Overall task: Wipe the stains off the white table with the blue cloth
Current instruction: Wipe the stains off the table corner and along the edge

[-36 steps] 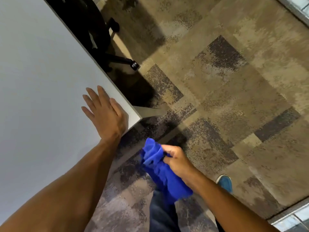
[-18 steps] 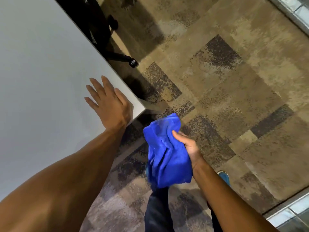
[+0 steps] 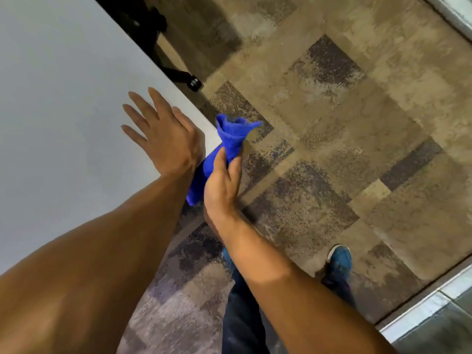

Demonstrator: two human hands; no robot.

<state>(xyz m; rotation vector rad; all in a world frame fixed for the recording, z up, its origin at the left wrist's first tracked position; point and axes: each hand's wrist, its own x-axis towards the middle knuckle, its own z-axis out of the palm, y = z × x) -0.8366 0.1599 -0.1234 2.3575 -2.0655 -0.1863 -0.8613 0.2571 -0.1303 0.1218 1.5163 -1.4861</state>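
The white table (image 3: 63,103) fills the left of the view, its near right corner pointing toward the carpet. My left hand (image 3: 163,134) lies flat on that corner, fingers spread, holding nothing. My right hand (image 3: 222,180) grips the bunched blue cloth (image 3: 229,139) just off the table's corner, right beside my left wrist. The cloth's upper end flares above my fingers and its lower end hangs behind my left wrist. I see no stains on the visible tabletop.
A black office chair base with a castor (image 3: 194,83) stands beyond the table's right edge. Patterned brown carpet (image 3: 357,123) covers the floor. My legs and a blue shoe (image 3: 339,261) are below. A pale floor strip (image 3: 421,312) runs at the lower right.
My right hand has lifted the blue cloth up and left, from over the floor to beside the table's corner. My left hand has stayed flat on the table.
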